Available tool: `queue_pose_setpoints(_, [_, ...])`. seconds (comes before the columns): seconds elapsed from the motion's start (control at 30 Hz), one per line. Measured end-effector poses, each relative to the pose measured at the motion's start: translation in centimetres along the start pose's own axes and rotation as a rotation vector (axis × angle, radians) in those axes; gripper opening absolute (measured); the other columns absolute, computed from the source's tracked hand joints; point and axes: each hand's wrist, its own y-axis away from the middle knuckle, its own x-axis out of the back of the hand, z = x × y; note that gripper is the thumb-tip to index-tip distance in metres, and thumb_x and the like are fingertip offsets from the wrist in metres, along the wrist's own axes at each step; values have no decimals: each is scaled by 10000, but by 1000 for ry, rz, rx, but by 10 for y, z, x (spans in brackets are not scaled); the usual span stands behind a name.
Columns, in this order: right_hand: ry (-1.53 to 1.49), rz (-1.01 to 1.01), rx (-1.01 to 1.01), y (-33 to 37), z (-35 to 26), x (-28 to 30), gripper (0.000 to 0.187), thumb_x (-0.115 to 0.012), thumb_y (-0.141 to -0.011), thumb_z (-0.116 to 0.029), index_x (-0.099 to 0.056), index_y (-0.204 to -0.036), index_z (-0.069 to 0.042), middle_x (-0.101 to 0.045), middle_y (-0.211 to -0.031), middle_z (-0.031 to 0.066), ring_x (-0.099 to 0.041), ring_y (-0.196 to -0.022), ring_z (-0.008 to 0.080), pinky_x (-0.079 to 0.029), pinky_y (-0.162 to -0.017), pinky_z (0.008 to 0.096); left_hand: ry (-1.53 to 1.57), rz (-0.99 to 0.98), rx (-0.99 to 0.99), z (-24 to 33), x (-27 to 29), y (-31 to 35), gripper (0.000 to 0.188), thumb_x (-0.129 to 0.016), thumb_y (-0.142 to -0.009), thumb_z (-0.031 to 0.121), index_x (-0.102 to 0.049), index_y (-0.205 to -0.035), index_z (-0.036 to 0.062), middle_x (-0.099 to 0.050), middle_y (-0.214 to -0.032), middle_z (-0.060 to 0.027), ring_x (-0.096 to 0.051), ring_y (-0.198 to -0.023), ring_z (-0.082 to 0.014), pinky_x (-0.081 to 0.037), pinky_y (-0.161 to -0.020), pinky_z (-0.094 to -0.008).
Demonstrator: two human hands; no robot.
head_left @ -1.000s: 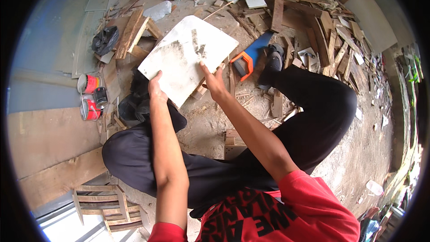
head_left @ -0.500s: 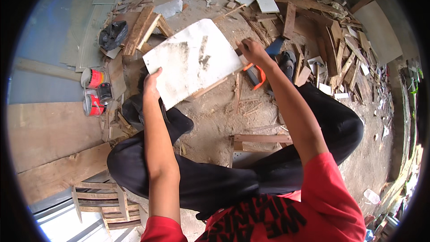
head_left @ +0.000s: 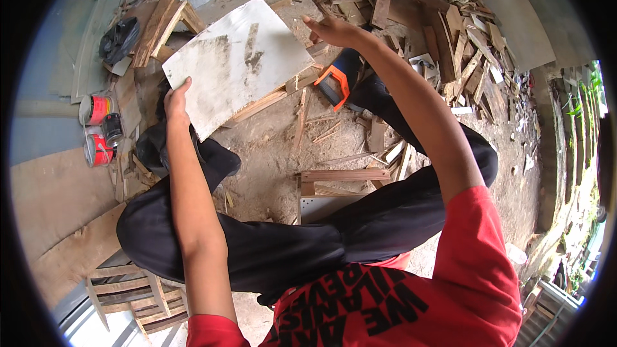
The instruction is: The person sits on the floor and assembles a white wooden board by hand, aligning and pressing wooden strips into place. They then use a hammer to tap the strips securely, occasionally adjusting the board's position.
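A white board [head_left: 238, 58] with dark smudges is tilted in front of me. My left hand [head_left: 177, 104] grips its left edge, thumb on the top face. My right hand [head_left: 331, 31] is just past the board's right edge, index finger stretched out and apart from the thumb, holding nothing that I can see. Below that hand, beside my right leg, lies a handsaw [head_left: 335, 88] with an orange and black handle; its blade is hard to make out. Pale wood strips [head_left: 260, 106] show under the board's lower edge.
Scrap wood [head_left: 459, 51] is heaped at the right. At the left stand red cans [head_left: 98, 149], a black plastic bag [head_left: 119, 40] and a wooden frame [head_left: 170, 29]. A reddish wood strip [head_left: 344, 175] lies between my legs. A slatted wooden piece [head_left: 135, 295] sits at lower left.
The view has shifted, so most things appear farther left. My right hand has come away from the board's right edge and its fingers have spread. The left hand keeps hold of the board.
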Motion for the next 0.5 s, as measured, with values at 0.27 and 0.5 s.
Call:
queue_pose_setpoints(0.27, [93, 133, -196, 26, -96, -52, 639, -510, -963, -520, -599, -1252, 43, -603, -1296, 252, -591, -1199, 402, -363, -1103, 562, -64, 245, -123, -10, -3, 7, 499, -736, -868, 243, -609, -1247, -55, -633, -1260, -151, -582, -1146, -273, -422, -1015, -392])
queue_pose_setpoints(0.5, [-128, 769, 109, 76, -157, -57, 385, -663, -881, -215, -549, -1002, 132, -644, -902, 307, -664, -826, 450, -528, -724, 488, 70, 70, -28, -29, 16, -12, 611, -659, -915, 373, -561, -1355, -40, -578, -1372, -121, -539, -1242, -253, -355, -1089, -353])
